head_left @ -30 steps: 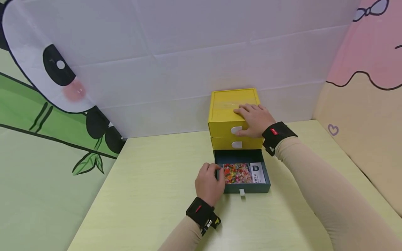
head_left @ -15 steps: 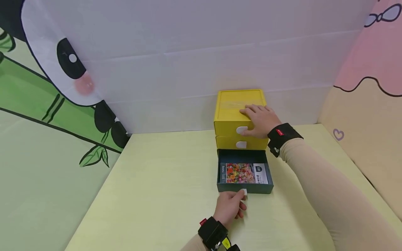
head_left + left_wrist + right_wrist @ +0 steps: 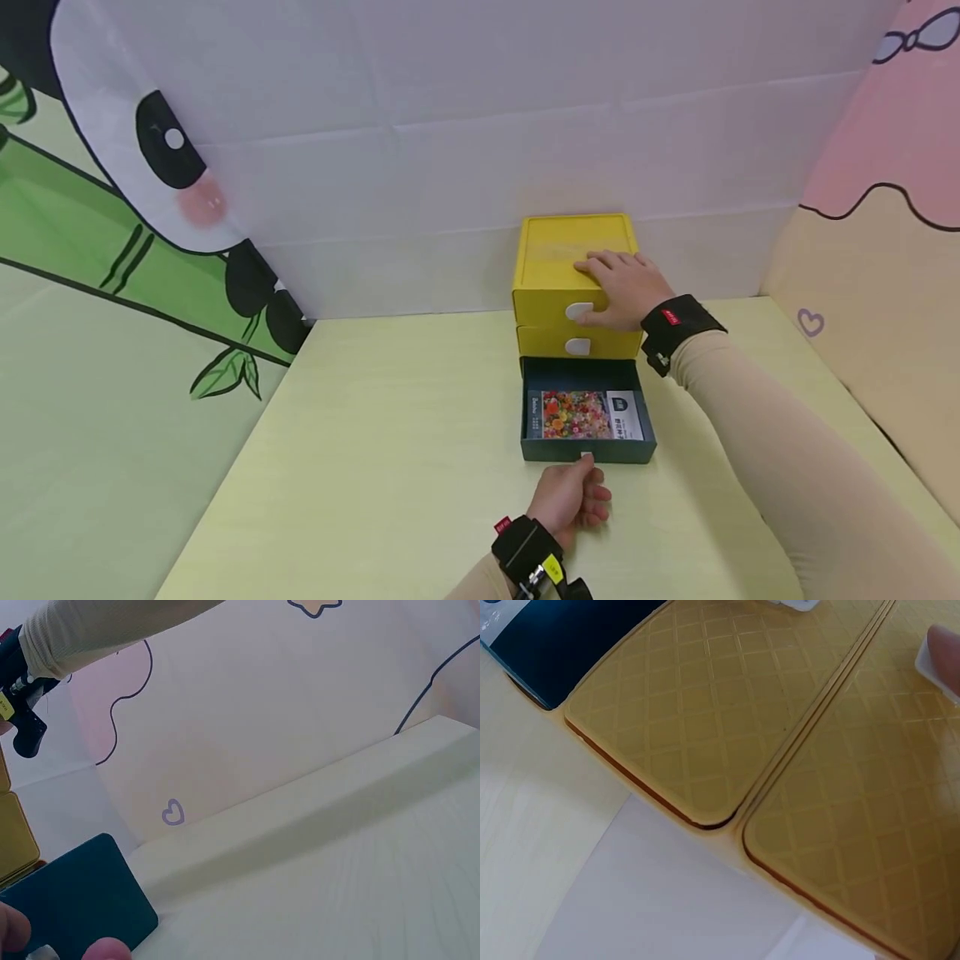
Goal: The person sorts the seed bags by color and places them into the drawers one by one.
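A small yellow drawer cabinet [image 3: 551, 246] stands against the back wall. Its lowest drawer, dark teal [image 3: 540, 452], is pulled out toward me and holds a flat printed pack [image 3: 577, 415] with a flower picture. At the drawer's front, my left hand [image 3: 572, 500] has its thumb on the small white tab [image 3: 43, 953], other fingers curled. My right hand [image 3: 628, 292] rests on the cabinet top, fingers spread, with the thumb down on the front by the upper white tab [image 3: 577, 311]. Two closed yellow drawer fronts [image 3: 682, 712] fill the right wrist view.
The pale wood table [image 3: 375, 433] extends left of and in front of the cabinet. A white cloth wall [image 3: 420, 192] rises behind. To the right stands a printed side panel [image 3: 870, 308] with a heart.
My left hand has gone from the drawer's left side to its front tab, then shifted slightly right. My right hand stays on the cabinet. The drawer remains pulled out.
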Tool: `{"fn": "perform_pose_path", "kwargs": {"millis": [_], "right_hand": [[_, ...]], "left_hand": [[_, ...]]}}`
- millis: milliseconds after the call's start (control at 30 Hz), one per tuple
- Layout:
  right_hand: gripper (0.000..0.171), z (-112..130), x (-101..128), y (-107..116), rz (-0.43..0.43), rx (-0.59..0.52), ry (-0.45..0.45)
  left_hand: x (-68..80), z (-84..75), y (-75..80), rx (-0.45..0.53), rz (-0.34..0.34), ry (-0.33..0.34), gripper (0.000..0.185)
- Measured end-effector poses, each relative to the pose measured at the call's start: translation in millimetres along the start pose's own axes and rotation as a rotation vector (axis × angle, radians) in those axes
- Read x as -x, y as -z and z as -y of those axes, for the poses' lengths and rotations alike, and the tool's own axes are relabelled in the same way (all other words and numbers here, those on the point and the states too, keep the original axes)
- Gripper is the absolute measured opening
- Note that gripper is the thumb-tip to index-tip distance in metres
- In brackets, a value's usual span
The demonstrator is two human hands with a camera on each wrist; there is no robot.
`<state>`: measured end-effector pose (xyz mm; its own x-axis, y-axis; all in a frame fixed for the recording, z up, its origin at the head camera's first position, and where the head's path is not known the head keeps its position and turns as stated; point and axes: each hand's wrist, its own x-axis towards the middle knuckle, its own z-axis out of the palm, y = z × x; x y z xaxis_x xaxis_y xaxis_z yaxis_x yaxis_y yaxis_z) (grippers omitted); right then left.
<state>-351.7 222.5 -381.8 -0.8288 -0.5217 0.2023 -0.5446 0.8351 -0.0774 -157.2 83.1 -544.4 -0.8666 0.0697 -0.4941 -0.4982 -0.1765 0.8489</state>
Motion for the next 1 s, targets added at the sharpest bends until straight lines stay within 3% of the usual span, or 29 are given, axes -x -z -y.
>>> {"fn": "perform_pose_path", "kwargs": {"millis": [200,400,1000], "right_hand": [[0.084,-1.6,3.2,2.2,0.004,0.001,-0.006],[0.085,-3.6,3.2,1.2,-0.003,-0.003,-0.021],[0.085,-3.3,-1.6,-2.5,-0.009,0.028,0.002]], "left_hand": [[-8.2,-2.4,-0.9,0.058,-0.002,-0.079,0.029],[-12.2,-7.5,-1.1,0.013,-0.064,-0.153,0.027],[-34.9,-19.3,2.0,-0.052,-0.115,-0.187,0.026]]}}
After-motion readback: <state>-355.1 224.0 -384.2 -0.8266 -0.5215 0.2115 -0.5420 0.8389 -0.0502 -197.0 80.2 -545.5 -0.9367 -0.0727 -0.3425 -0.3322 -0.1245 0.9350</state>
